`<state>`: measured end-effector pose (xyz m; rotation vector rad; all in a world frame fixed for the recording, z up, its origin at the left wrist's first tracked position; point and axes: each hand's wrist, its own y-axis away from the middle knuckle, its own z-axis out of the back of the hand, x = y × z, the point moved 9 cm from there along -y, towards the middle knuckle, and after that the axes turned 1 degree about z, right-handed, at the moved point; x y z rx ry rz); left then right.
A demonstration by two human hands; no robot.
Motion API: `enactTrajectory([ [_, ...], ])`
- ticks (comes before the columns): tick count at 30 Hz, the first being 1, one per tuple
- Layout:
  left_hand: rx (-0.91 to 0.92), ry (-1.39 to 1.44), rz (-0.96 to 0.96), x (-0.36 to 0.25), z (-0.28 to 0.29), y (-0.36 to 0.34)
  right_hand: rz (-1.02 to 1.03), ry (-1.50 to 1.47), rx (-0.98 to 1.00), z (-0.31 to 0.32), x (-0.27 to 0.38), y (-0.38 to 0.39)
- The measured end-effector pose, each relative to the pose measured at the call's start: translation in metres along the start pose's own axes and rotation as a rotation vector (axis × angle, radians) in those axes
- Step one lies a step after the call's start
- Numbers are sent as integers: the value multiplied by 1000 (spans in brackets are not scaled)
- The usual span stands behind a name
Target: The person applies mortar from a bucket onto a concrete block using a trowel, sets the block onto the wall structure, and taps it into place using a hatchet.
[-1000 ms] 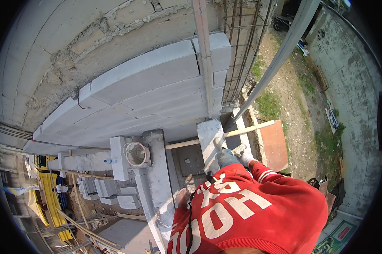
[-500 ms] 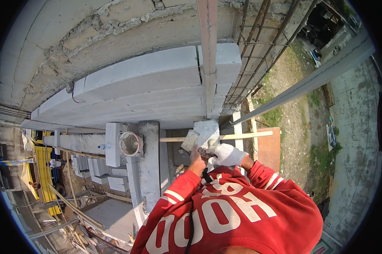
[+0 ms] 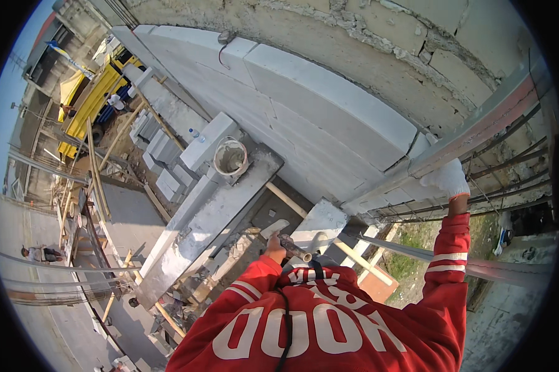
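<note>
My bare left hand [image 3: 275, 248], low in the middle, is closed round a trowel [image 3: 296, 248]. The trowel has a pale blade and a dark handle with a round end. Out to the right, my right hand [image 3: 448, 180] wears a white work glove and grips the side of a long upright post [image 3: 478, 133], its fingertips partly hidden. Behind that post runs a wall of large pale blocks [image 3: 329, 105]. A short block pillar [image 3: 319, 224] with a rough top stands just beyond the trowel.
A mortar-smeared bucket [image 3: 231, 157] stands on a grey ledge [image 3: 217, 214]. Steel bars [image 3: 509, 180] stick out near the right glove. A wooden pole [image 3: 285, 199] crosses a gap. Far left, people move about near a yellow truck [image 3: 93, 108]; a lower level lies below.
My right hand has left the trowel and reached right to the post. My left hand keeps the trowel. The view has turned and tilted, showing more of the site at left.
</note>
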<state>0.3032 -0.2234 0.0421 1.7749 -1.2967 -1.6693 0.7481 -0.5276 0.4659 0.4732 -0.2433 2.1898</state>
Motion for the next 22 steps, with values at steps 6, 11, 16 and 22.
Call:
enactTrajectory([
  [6,96,-938,-739,-71,18,72,212,97,-60,-13,-18,-13],
  [11,37,-927,-684,-71,29,71,179,39,-13,-14,-23,-20],
  [16,142,-133,-488,-3,59,2,136,30,-112,3,6,-4],
  [22,-29,628,290,42,28,5,123,-869,245,-125,-69,45],
])
